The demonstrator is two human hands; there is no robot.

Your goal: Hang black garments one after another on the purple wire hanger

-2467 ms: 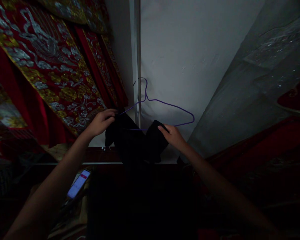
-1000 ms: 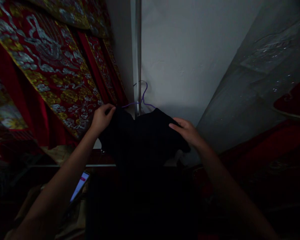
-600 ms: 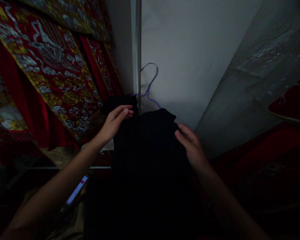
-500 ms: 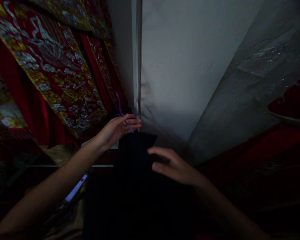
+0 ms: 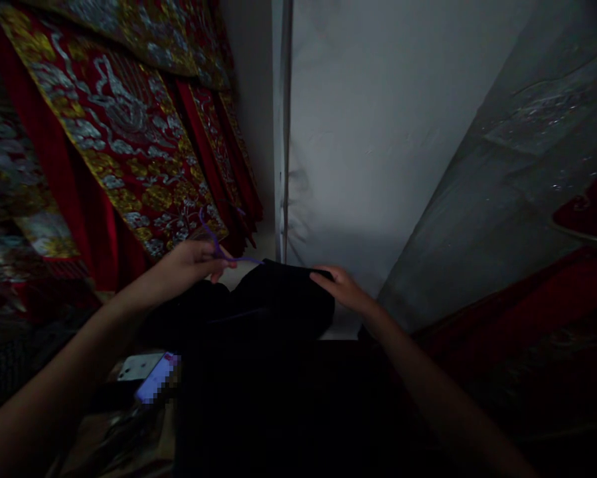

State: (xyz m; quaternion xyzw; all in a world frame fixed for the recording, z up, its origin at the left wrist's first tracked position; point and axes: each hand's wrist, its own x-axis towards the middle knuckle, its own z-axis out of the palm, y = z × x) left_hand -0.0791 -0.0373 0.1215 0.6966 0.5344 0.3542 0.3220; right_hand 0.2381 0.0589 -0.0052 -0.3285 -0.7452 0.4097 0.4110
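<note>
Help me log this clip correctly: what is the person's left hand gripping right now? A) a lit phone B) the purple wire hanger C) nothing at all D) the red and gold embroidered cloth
B: the left hand is closed around the thin purple hanger, whose wire runs into the black garment that the right hand rests on.

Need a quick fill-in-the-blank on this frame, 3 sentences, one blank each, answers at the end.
1. The left hand grips the hook of a thin wire hanger whose colour is ____.
2. The right hand rests on a garment whose colour is ____.
3. The lit phone lies below the ____ forearm.

Missing words: purple; black; left
</note>
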